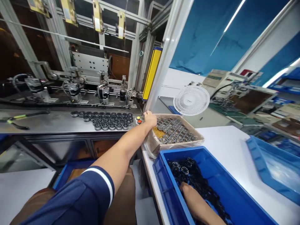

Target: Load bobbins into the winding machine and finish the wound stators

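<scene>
My left hand (150, 118) is stretched far forward, at the near left corner of a cardboard box (178, 143) lined with plastic and full of grey metal ring parts (174, 131). Its fingers curl downward, and what they hold is hidden. It sits right beside a small panel with a yellow and a red button (138, 120). My right hand (187, 190) is down inside a blue plastic bin (225, 181), its fingers buried in a heap of black ring parts (194, 175).
Rows of ring parts (105, 120) stand on the steel machine bench (47, 122), with a green-handled tool (16, 120) at its left. A yellow light bar (152, 73) and white post stand behind the box. A white fan (191, 100) and another blue tray (274, 168) are on the white table (229, 143).
</scene>
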`<state>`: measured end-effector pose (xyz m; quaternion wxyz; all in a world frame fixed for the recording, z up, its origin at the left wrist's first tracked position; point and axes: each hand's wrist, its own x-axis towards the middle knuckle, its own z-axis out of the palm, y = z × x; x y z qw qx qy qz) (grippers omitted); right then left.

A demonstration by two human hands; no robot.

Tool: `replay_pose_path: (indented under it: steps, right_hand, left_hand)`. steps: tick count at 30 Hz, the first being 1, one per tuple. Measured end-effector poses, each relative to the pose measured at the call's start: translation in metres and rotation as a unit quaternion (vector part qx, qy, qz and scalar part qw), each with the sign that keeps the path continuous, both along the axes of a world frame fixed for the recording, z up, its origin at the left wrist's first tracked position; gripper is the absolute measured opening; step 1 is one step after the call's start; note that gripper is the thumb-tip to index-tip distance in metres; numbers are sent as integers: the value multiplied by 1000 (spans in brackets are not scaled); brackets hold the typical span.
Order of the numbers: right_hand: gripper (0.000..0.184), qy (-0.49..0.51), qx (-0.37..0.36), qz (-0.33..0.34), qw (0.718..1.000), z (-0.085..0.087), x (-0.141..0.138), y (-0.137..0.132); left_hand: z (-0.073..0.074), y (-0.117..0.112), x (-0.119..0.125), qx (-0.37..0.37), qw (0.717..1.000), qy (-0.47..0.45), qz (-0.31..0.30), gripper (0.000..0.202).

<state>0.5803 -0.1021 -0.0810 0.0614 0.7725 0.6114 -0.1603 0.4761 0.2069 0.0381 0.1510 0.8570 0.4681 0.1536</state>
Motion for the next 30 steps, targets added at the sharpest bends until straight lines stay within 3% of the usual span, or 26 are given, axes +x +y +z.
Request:
replay_pose_path:
  steps: [4, 7, 9, 10, 12, 13, 15, 17, 19, 22, 26, 30]
  right_hand:
    - [10, 3, 25, -5, 1000, 0, 6, 1]
    - [10, 17, 59, -22, 998, 6, 11, 5]
    - [5, 27, 87, -40, 995, 11, 12, 9]
    - [4, 33, 102, -52, 993, 15, 12, 11]
    - [11, 46, 132, -81, 987, 24, 9, 14]
    - [16, 54, 147, -96, 983, 31, 7, 16]
    - [27, 66, 172, -127, 975, 49, -1, 17]
    - [36, 92, 209, -157, 961, 70, -17, 15]
    - [37, 162, 281, -175, 929, 91, -40, 9]
    - [26, 282, 371, -103, 879, 111, -81, -4]
    - [20, 287, 437, 94, 847, 110, -118, -22]
    - [33, 277, 487, 157, 813, 98, -127, -31]
  left_hand:
    - [7, -35, -40, -46, 987, -106, -111, 30]
    - [-6, -80, -96, -96, 956, -188, -205, 26]
    - [-21, -112, -140, -133, 934, -230, -241, 36]
    - [-28, -126, -162, -158, 916, -265, -256, 45]
    - [-42, -149, -199, -280, 824, -421, -257, 56]
    - [-47, -157, -213, -317, 791, -462, -245, 53]
    - [-52, -167, -231, -355, 760, -495, -224, 41]
    - [-53, -173, -237, -350, 756, -506, -222, 33]
    - [-51, -176, -236, -333, 751, -521, -231, 33]
    - [-48, -181, -228, -341, 741, -528, -235, 40]
    - [-50, -194, -213, -418, 716, -507, -237, 48]
    - [-56, -212, -196, -516, 661, -475, -269, 43]
